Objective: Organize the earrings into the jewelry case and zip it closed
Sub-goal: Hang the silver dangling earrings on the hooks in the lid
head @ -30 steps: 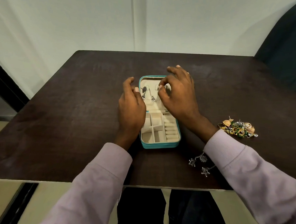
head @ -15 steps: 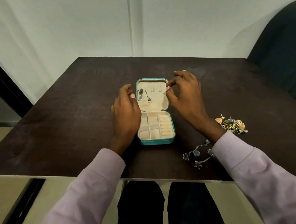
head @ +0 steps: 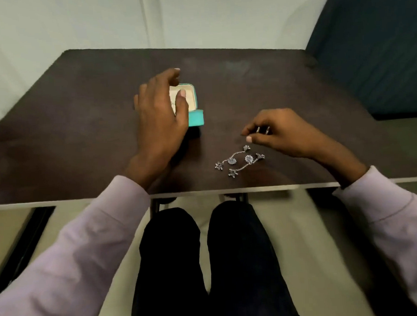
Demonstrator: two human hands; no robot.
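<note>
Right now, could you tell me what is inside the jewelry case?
The case stands open, showing cream lining. The left hand covers most of the inside, so its compartments and any earrings there cannot be made out.

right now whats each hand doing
Left hand: open, over the jewelry case, holding nothing visible.
Right hand: fingers curled above the silver earrings; grip unclear.

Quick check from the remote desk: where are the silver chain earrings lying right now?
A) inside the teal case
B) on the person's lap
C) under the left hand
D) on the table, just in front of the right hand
D: the silver chain earrings lie on the bare dark table, just nearer the person than the right hand, well apart from the teal case by the left hand.
</note>
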